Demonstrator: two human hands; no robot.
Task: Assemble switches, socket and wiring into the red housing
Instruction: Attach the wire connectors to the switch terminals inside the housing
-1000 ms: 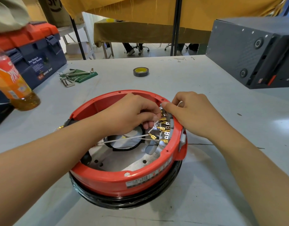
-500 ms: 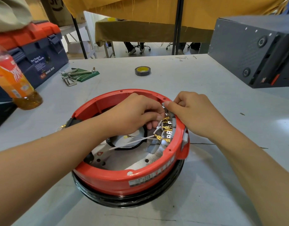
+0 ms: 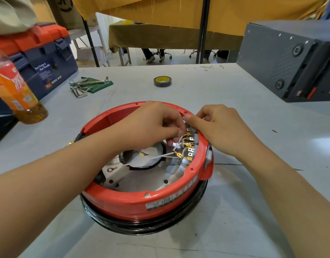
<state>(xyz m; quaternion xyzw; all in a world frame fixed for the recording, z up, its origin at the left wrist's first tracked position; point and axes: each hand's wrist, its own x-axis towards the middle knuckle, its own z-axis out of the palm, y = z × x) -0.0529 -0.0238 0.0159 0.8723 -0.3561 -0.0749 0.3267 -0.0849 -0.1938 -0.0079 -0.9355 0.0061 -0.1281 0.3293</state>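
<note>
1. Your left hand (image 3: 153,125) is reaching inside the housing (image 3: 134,200), its fingers pinching a white wire (image 3: 160,155) near the brass terminals (image 3: 187,145).
2. Your right hand (image 3: 218,127) is resting on the housing's right rim, thumb and forefinger pinched together at the top of the terminal row; whether they are gripping anything, I cannot tell.
3. The terminals are sitting in a row along the inner right wall, with white wires running from them across the interior.
4. The housing is lying open side up on the table (image 3: 235,220), on a black ring (image 3: 141,227).
5. A tape roll (image 3: 162,81) is lying beyond it, hex keys (image 3: 82,88) and a toolbox (image 3: 39,64) far left, a bottle (image 3: 15,90) at the left edge, and a grey box (image 3: 291,60) at right.
</note>
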